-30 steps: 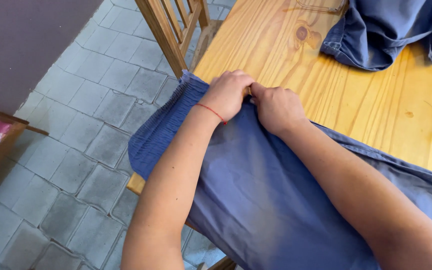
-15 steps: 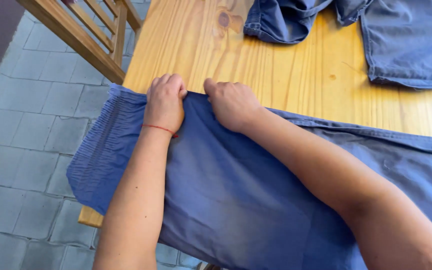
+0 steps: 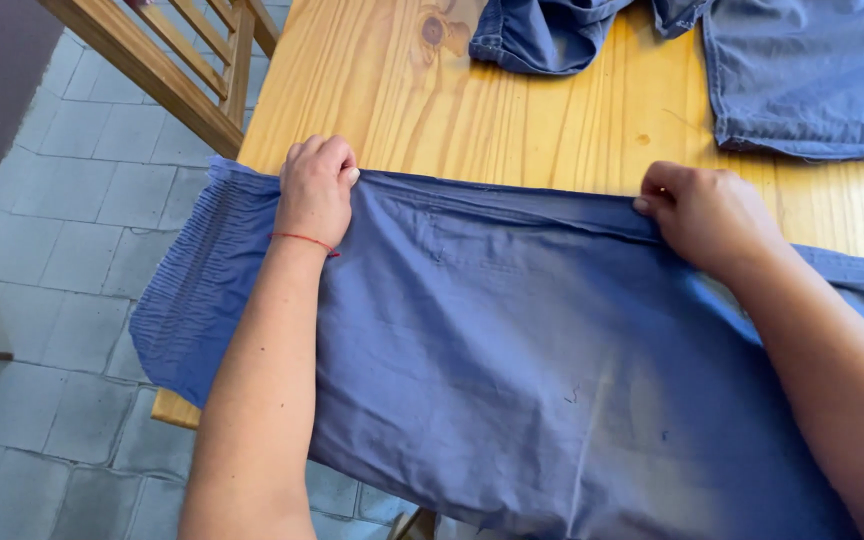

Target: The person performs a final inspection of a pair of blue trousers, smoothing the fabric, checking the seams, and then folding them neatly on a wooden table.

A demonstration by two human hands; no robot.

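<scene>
Two hands are pinching the far edge of blue trousers [image 3: 512, 370] lying across a wooden table [image 3: 372, 90].

The left hand [image 3: 316, 190], a red thread at its wrist, is curling knuckles-up, fingers closed on the fabric edge just inside the ribbed waistband [image 3: 192, 290], which is hanging off the table's end over the tiled floor [image 3: 62, 200]. The right hand [image 3: 707, 215] is clamping the same edge further along, forearm slanting across the cloth. Half a second ago the hands were almost touching; now they are standing well apart, stretching the edge straight. Beyond the grips, more blue garments [image 3: 802, 70] are lying.
</scene>
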